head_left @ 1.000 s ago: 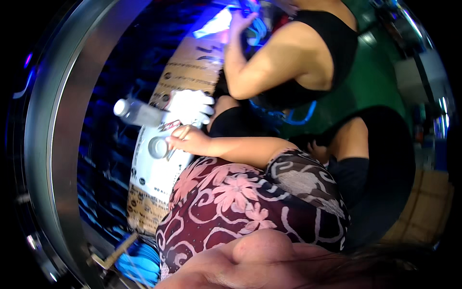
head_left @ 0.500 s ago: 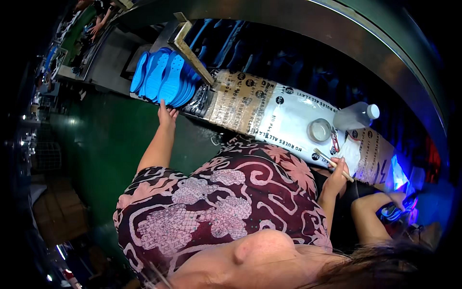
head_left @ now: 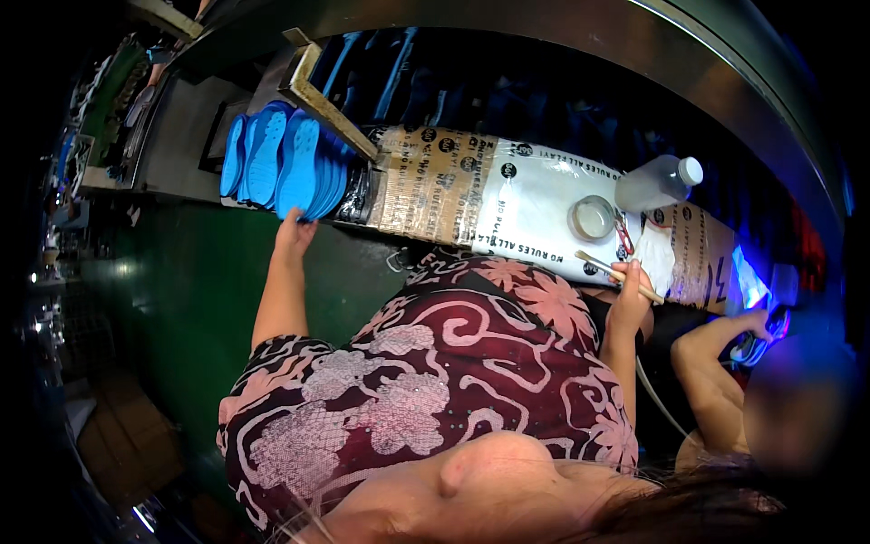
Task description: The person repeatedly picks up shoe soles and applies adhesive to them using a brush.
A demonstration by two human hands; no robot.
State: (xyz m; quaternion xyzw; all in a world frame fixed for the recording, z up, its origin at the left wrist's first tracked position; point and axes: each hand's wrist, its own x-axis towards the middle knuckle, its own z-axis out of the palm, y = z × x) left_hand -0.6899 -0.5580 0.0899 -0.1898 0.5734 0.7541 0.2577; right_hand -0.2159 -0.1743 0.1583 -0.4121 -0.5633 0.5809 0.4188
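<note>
Blue shoe soles [head_left: 297,168] stand in a packed row at the left end of the worktop, dotted with small holes toward their far ends. My left hand [head_left: 294,234] reaches to the near end of one sole, its fingertips closed at the lower edge; some fingers are hidden. In my right hand [head_left: 627,295] is a thin brush [head_left: 605,266] with a pale wooden handle, bristles pointing left over the white sheet [head_left: 530,213]. Just beyond the brush are a round clear jar [head_left: 591,218] and red-handled scissors [head_left: 624,238].
A translucent bottle with a white cap [head_left: 657,183] stands behind the jar. White cloth [head_left: 654,256] lies beside the brush. An angled metal bracket [head_left: 331,102] rises beside the soles. A co-worker's arm [head_left: 711,363] works at right, near a bright blue light. Dark racks fill the back.
The view has shifted slightly, so the worktop sits further left. My left hand stays at the sole's near end, and my right keeps the brush. The co-worker has leaned in at right.
</note>
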